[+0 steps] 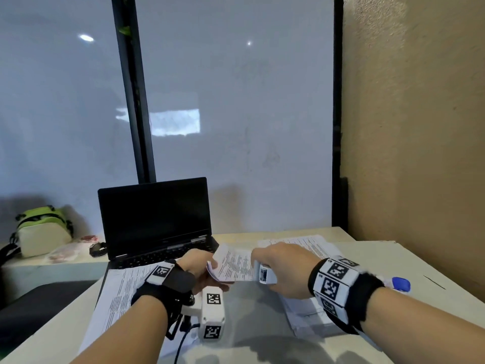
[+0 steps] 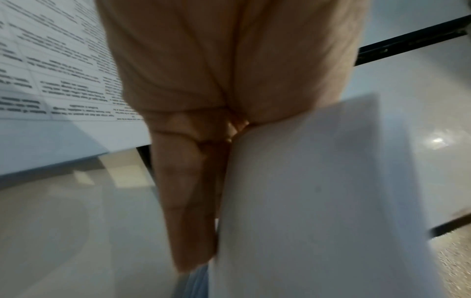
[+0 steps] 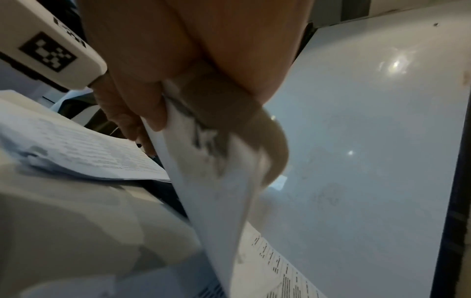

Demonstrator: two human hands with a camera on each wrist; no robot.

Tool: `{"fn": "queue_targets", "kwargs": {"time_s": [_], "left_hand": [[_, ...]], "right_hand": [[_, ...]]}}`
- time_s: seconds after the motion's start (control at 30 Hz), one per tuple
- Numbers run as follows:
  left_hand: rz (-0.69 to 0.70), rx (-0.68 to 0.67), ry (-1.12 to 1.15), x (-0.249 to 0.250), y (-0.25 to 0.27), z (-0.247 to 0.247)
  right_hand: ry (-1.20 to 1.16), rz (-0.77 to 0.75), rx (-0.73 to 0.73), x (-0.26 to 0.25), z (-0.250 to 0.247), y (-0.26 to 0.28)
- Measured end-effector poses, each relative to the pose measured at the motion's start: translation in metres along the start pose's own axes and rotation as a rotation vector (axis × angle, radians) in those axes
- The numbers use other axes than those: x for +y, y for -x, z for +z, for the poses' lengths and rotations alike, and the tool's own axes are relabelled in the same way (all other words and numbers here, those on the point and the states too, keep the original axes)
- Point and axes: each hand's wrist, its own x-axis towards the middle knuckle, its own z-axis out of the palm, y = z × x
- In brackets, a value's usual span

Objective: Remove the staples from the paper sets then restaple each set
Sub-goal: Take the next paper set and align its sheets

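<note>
I hold a printed paper set [image 1: 233, 267] in the air between both hands, over the middle of the table. My left hand [image 1: 210, 269] pinches its left edge, thumb on top. In the left wrist view the fingers [image 2: 188, 201] lie along the blank underside of the sheet [image 2: 318, 201]. My right hand [image 1: 258, 262] pinches the right edge. The right wrist view shows that hand [image 3: 163, 113] closed on the bending paper set [image 3: 216, 191]. A blue and white tool [image 1: 400, 283] lies behind my right wrist, partly hidden. No staple is visible.
An open laptop [image 1: 154, 219] with a dark screen stands at the back. Printed sheets [image 1: 123, 290] lie at the left. More papers lie at the back right [image 1: 312, 246] and under my right wrist [image 1: 307, 316]. A green bag [image 1: 42, 229] sits on a ledge far left. A wall [image 1: 420, 127] bounds the right.
</note>
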Motion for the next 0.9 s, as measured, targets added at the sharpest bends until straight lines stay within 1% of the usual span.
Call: {"fn": "queue_targets", "kwargs": {"time_s": [0.03,0.1,0.2,0.27,0.33,0.4,0.47,0.53,0.6,0.67,0.73,0.77,0.83,0.9], "left_hand": [[0.064,0.040,-0.042,-0.001,-0.002,-0.001],[0.177,0.066,-0.075,-0.002,-0.002,-0.004],[0.307,0.117,-0.012,0.001,0.003,-0.013],[0.375,0.170,-0.003,0.004,0.010,-0.020],[0.435,0.209,-0.014,0.007,0.018,-0.029],[0.453,0.201,0.000,0.009,0.027,-0.036],[0.466,0.179,0.038,0.010,0.032,-0.042],[0.503,0.194,0.064,0.009,0.035,-0.043],[0.576,0.265,0.028,0.012,0.035,-0.041],[0.630,0.328,-0.134,0.015,0.032,-0.037],[0.676,0.450,-0.293,0.016,0.029,-0.027],[0.692,0.498,-0.334,0.015,0.026,-0.023],[0.689,0.510,-0.340,0.011,0.020,-0.015],[0.650,0.495,-0.333,0.003,0.016,-0.009]], "right_hand": [[-0.029,-0.007,-0.020,0.002,0.002,0.001],[-0.094,0.016,-0.052,0.004,0.004,0.001],[-0.213,0.130,-0.040,0.008,0.003,-0.001],[-0.290,0.181,0.023,0.008,-0.001,-0.002],[-0.360,0.257,0.115,0.010,-0.007,-0.004],[-0.434,0.351,0.242,0.016,-0.013,-0.009],[-0.581,0.425,0.342,0.022,-0.019,-0.014],[-0.763,0.439,0.408,0.025,-0.024,-0.019],[-0.846,0.415,0.444,0.019,-0.029,-0.019],[-0.863,0.384,0.497,0.013,-0.032,-0.021],[-0.855,0.370,0.541,0.008,-0.034,-0.024],[-0.860,0.369,0.553,0.006,-0.032,-0.025],[-0.862,0.375,0.539,0.002,-0.027,-0.025],[-0.840,0.388,0.459,0.000,-0.016,-0.024]]}}
